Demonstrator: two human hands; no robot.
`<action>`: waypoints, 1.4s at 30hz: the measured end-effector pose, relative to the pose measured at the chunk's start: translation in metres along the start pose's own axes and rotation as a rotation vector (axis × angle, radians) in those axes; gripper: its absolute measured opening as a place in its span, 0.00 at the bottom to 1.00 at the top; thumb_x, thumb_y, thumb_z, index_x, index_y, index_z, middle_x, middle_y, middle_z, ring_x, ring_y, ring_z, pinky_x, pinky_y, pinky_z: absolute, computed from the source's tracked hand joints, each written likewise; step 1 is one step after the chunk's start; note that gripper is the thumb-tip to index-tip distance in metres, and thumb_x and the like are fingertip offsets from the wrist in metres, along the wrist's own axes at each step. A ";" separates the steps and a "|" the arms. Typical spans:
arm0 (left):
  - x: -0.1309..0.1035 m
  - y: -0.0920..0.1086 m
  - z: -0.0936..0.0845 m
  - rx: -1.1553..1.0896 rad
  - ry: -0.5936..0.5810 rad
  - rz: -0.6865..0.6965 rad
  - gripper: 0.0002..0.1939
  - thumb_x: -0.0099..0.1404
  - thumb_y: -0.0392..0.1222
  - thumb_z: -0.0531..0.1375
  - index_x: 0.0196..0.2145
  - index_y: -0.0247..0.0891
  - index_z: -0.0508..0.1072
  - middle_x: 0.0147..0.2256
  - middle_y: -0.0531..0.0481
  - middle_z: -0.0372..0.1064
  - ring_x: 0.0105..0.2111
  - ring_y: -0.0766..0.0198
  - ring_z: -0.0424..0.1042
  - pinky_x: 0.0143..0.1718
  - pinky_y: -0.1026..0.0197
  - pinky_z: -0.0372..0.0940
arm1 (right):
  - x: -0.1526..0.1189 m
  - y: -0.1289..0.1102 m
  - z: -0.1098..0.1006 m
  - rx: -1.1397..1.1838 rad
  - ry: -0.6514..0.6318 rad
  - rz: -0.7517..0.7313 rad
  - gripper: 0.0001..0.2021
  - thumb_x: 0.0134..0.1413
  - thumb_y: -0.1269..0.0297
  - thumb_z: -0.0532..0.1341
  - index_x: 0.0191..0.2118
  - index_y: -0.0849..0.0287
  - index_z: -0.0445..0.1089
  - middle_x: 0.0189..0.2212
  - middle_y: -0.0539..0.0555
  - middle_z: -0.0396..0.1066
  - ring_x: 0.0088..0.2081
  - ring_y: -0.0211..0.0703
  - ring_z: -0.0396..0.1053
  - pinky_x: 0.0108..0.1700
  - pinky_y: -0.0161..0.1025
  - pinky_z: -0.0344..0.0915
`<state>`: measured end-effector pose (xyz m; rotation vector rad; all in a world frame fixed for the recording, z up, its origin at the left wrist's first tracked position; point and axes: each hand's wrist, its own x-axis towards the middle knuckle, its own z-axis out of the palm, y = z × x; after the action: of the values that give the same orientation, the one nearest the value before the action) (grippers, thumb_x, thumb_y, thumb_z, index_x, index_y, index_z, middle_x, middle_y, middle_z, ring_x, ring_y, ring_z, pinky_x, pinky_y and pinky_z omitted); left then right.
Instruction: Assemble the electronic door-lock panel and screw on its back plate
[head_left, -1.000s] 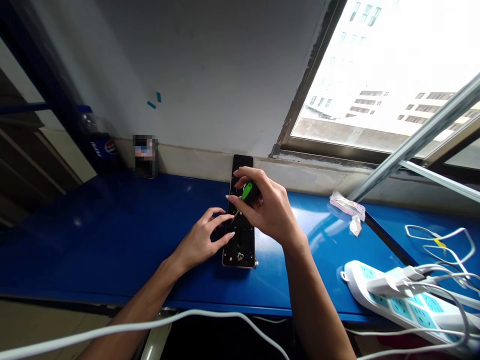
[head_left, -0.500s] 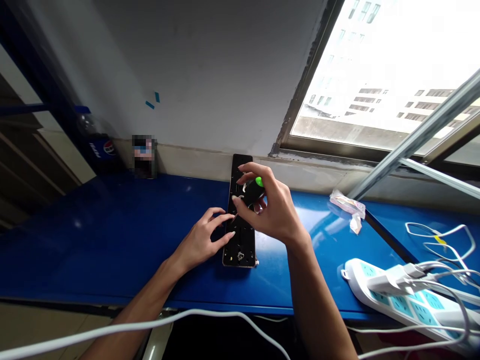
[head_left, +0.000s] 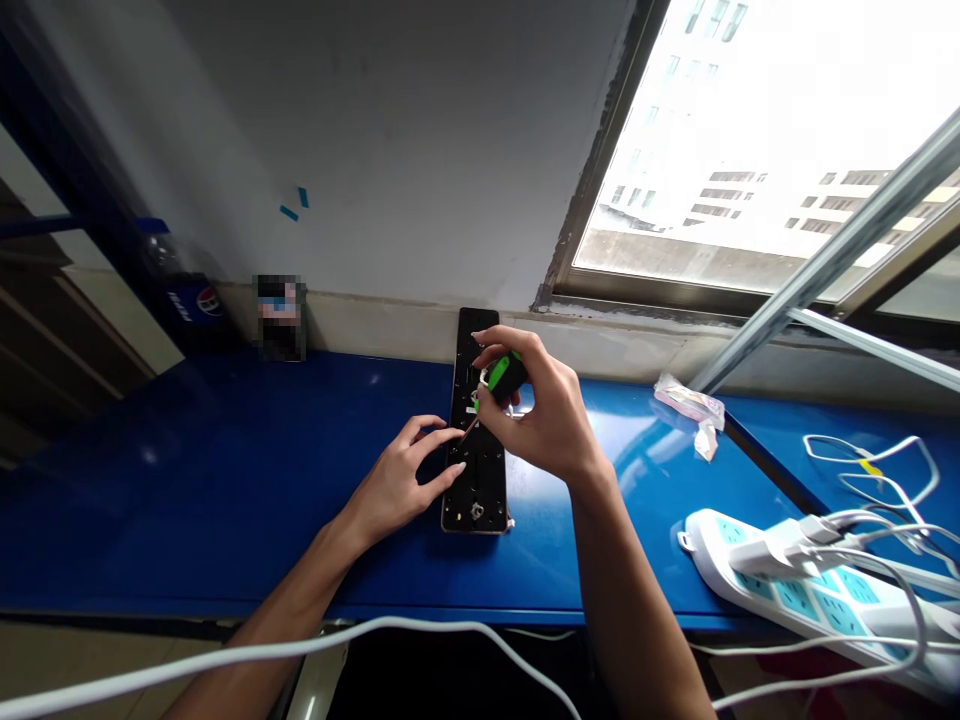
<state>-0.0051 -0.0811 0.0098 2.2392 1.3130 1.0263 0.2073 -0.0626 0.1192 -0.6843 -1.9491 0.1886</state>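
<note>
A long black panel with small metal parts (head_left: 476, 480) lies lengthwise on the blue table (head_left: 225, 480). Above it, my right hand (head_left: 544, 405) is closed on a black and green screwdriver (head_left: 506, 377), its shaft slanting down and left to the panel. My left hand (head_left: 405, 475) rests at the panel's left side with fingers apart, the fingertips touching its surface near the screwdriver tip. The exact spot under the tip is too small to make out.
A white power strip (head_left: 795, 590) with plugs and cables sits at the right. Behind it is a crumpled wrapper (head_left: 690, 402). A bottle (head_left: 195, 305) stands at the back left. A white cable (head_left: 300, 648) crosses the front.
The screwdriver handle has turned in my right hand, showing more green. My left hand has hardly moved. The whole view has shifted slightly.
</note>
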 end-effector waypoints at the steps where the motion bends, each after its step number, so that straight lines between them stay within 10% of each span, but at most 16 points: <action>1: 0.000 0.000 0.000 0.004 0.005 0.004 0.18 0.73 0.51 0.63 0.59 0.49 0.76 0.60 0.46 0.67 0.57 0.51 0.74 0.60 0.49 0.73 | 0.000 0.000 0.000 -0.002 0.026 -0.003 0.23 0.60 0.73 0.61 0.60 0.50 0.66 0.43 0.50 0.75 0.33 0.35 0.69 0.35 0.36 0.71; 15: 0.006 0.006 -0.001 0.003 0.156 0.147 0.08 0.77 0.44 0.61 0.43 0.41 0.81 0.41 0.47 0.76 0.45 0.56 0.74 0.49 0.53 0.73 | -0.003 0.000 -0.016 -0.019 0.164 0.018 0.22 0.57 0.73 0.63 0.56 0.50 0.68 0.40 0.48 0.76 0.29 0.35 0.68 0.31 0.37 0.70; 23: 0.057 0.051 -0.004 0.012 -0.139 0.390 0.09 0.75 0.38 0.61 0.46 0.40 0.82 0.43 0.45 0.79 0.46 0.56 0.77 0.49 0.53 0.74 | -0.019 0.025 -0.066 -0.169 0.172 0.122 0.24 0.48 0.75 0.61 0.53 0.51 0.72 0.32 0.45 0.76 0.24 0.35 0.63 0.26 0.36 0.64; 31: 0.125 0.085 0.050 0.381 -0.538 0.577 0.09 0.68 0.30 0.63 0.33 0.39 0.82 0.35 0.46 0.79 0.40 0.54 0.78 0.41 0.56 0.70 | -0.038 0.049 -0.107 -0.293 0.190 0.280 0.22 0.46 0.75 0.60 0.49 0.54 0.74 0.27 0.45 0.74 0.27 0.38 0.69 0.35 0.39 0.68; 42: 0.133 0.064 0.093 0.329 -0.567 0.514 0.04 0.64 0.37 0.69 0.31 0.44 0.82 0.33 0.48 0.79 0.41 0.53 0.79 0.48 0.55 0.72 | -0.046 0.058 -0.112 -0.259 0.154 0.331 0.22 0.47 0.74 0.60 0.49 0.54 0.75 0.27 0.45 0.73 0.27 0.38 0.69 0.36 0.39 0.68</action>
<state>0.1427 0.0058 0.0407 2.9050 0.7105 0.2494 0.3410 -0.0574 0.1116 -1.1592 -1.7192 0.0829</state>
